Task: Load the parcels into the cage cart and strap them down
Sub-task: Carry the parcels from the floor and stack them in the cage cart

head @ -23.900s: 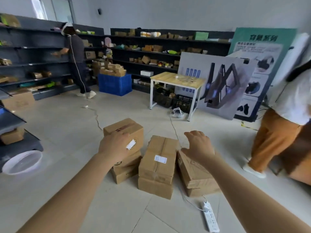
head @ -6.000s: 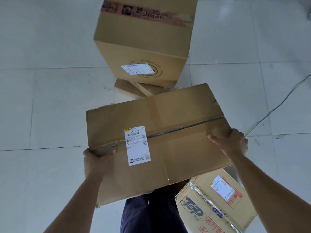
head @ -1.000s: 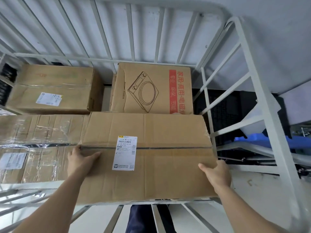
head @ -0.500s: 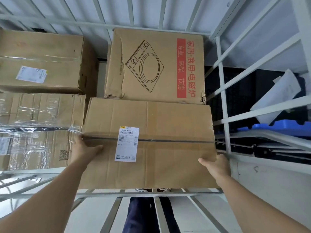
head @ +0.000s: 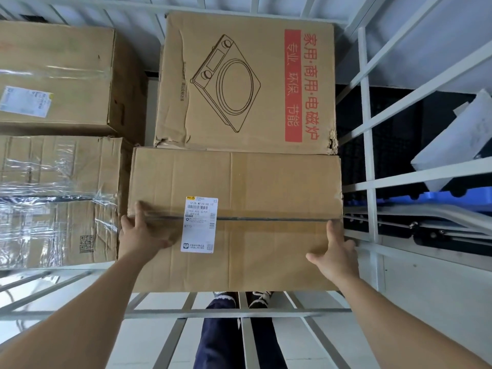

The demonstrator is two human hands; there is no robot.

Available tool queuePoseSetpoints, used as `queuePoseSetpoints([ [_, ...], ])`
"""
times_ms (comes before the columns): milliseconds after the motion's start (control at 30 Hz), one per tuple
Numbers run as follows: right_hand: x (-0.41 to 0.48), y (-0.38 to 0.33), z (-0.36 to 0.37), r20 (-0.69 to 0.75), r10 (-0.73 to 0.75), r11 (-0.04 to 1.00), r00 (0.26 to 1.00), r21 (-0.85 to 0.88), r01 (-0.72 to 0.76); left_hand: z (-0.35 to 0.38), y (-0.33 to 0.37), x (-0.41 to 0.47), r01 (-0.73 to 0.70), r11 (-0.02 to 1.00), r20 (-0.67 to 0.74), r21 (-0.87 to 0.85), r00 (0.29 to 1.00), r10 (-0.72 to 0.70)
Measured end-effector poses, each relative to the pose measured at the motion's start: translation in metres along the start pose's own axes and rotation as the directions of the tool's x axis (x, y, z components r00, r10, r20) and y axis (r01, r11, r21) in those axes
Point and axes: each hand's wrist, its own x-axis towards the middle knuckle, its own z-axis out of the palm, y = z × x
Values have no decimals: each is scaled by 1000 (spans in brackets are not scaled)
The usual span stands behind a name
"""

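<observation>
Left grip (head: 141, 233) is on the parcel (head: 266, 187) at its left edge, thumb on the top face and outer fingers over the side; the view is slightly blurred. Right grip (head: 336, 253) clasps the right edge, thumb on top. The parcel sits at frame centre inside the cage cart (head: 368, 155), white label (head: 200, 225) up. Its far edge touches the printed carton (head: 239, 83). A film-wrapped box (head: 53, 198) lies at left, just beside it.

Bright, even light here, glare flashes off the wrapped parcel (head: 53, 198) at the cage cart's (head: 368, 129) left edge, left hand (head: 141, 233) blurs slightly.
</observation>
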Motion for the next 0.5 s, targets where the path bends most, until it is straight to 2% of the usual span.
queuePoseSetpoints([
  [133,2,-6,4,-49,12,988,999,-152,-19,4,-1,6,7,997,-3,73,1000,-7],
  [233,0,-5,-5,-25,-24,980,999,-198,18,0,6,0,34,989,24,145,999,-38],
  [300,-3,-7,-15,21,-57,974,998,-219,60,-6,19,-10,44,965,42,258,998,-57],
  [500,-36,-23,-52,100,-148,967,984,-194,165,-22,59,-56,-138,870,61,473,990,124],
])
